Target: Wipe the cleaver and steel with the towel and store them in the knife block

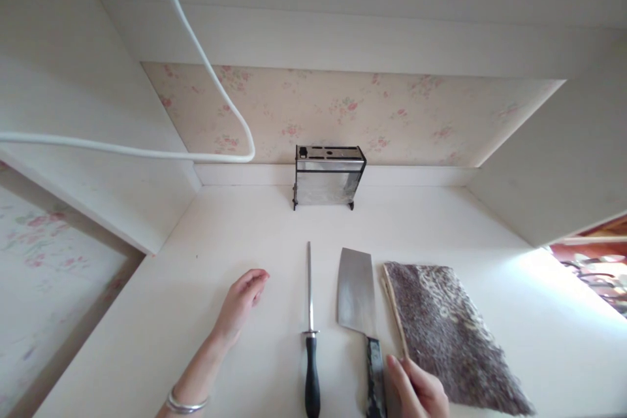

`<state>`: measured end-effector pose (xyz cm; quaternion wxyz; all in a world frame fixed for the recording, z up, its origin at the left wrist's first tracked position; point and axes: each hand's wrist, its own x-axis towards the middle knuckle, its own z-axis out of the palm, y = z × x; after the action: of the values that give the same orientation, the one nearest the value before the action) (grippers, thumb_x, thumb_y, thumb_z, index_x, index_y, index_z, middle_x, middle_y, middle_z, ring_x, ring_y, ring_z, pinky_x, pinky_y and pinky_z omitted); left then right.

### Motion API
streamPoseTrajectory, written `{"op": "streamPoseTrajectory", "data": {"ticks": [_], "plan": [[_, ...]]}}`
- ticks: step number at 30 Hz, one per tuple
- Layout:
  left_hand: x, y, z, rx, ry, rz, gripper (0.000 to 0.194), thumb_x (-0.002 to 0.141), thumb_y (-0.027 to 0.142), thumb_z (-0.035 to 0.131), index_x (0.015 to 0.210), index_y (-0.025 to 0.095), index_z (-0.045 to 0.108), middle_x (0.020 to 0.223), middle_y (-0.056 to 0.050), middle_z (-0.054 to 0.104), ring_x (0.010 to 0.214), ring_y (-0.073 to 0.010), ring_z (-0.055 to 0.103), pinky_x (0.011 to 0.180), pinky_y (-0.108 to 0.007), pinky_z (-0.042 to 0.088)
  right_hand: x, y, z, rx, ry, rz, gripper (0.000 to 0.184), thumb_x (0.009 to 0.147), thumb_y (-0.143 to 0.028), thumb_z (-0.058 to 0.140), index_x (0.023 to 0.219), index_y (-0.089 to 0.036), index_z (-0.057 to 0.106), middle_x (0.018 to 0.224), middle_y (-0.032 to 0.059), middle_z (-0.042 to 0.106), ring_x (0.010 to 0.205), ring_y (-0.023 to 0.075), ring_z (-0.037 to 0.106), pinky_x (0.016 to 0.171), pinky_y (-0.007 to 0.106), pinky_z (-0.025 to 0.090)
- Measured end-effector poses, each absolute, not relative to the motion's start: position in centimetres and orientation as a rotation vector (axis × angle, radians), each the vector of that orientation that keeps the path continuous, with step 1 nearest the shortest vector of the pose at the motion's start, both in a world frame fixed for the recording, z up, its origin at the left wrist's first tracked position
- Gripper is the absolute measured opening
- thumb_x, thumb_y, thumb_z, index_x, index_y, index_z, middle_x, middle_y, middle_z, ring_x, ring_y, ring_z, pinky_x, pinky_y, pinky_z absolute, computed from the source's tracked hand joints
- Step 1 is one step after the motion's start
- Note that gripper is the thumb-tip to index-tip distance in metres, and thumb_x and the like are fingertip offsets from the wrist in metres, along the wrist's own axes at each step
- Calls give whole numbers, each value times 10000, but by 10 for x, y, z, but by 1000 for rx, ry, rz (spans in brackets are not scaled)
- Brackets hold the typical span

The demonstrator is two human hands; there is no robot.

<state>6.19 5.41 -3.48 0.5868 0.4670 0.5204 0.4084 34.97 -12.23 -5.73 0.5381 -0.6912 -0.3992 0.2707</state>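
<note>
My left hand (241,304) rests on the white surface, its fingers curled loosely together with nothing in them. My right hand (416,386) pinches the near left corner of a folded brown and cream fuzzy cloth (441,326). Just left of that hand lies a cleaver (357,290), blade pointing away and worn black handle towards me. A honing steel (310,294) with a black handle lies between the cleaver and my left hand, touching neither. The tips of the right fingers are partly hidden against the cloth's edge.
A slotted metal knife block (329,183) stands at the back by the flowered wall. A white cable (210,72) hangs at the upper left. White panels border both sides, and a shelf runs overhead. The white table (249,222) lies beneath everything.
</note>
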Motion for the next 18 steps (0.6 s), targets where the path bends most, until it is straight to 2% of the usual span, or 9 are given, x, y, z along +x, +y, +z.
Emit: {"op": "streamPoseTrajectory", "data": {"ticks": [6, 13, 18], "plan": [[64, 54, -30, 1095, 1212, 950, 259, 806, 428, 620, 860, 176, 603, 568, 68, 363, 520, -84, 293, 497, -231, 230, 353, -113, -53, -1704, -835, 664, 501, 798, -512, 597, 510, -201, 330, 513, -48, 288, 475, 86, 302, 434, 219, 272], [64, 56, -30, 1076, 1205, 944, 223, 736, 386, 661, 809, 178, 624, 561, 62, 392, 507, -84, 319, 492, -227, 233, 352, -113, -58, -1675, -976, 716, 506, 792, -510, 599, 518, -207, 301, 534, -46, 250, 500, 93, 265, 441, 225, 252], [60, 55, -35, 1091, 1218, 925, 232, 745, 352, 634, 896, 179, 669, 560, 55, 414, 528, -96, 339, 510, -227, 245, 352, -113, -58, -1675, -1031, 742, 484, 818, -484, 582, 540, -211, 296, 541, -48, 253, 503, 93, 262, 453, 229, 246]]}}
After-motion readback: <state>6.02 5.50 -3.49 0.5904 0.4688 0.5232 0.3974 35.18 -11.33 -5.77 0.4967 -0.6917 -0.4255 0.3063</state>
